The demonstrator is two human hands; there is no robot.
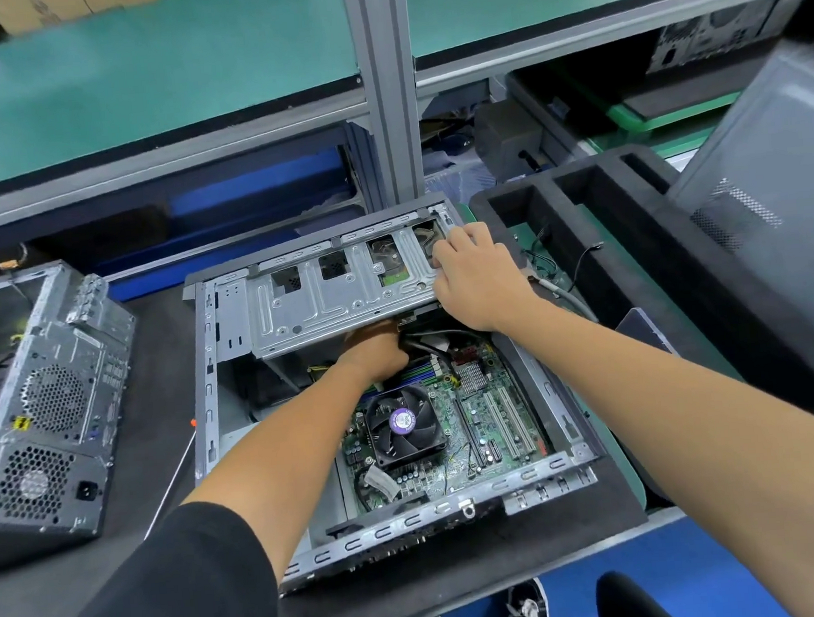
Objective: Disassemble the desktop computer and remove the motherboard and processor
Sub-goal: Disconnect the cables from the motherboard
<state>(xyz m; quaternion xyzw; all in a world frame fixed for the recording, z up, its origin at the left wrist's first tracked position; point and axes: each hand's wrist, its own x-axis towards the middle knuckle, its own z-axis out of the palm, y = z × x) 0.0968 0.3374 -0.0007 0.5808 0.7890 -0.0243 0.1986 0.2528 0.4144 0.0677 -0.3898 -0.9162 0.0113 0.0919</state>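
Our right hand [478,273] rests with bent fingers on the far right end of the metal drive cage [340,291], while our left hand [374,350] reaches under the cage among the cables; whether it grips anything we cannot tell. The motherboard [476,414], with its cooling fan [404,423], still sits in the open computer case [205,373] on the worktop [151,425]. We judge we are freeing the cage; next, the cables must be loosened and the cage lifted.
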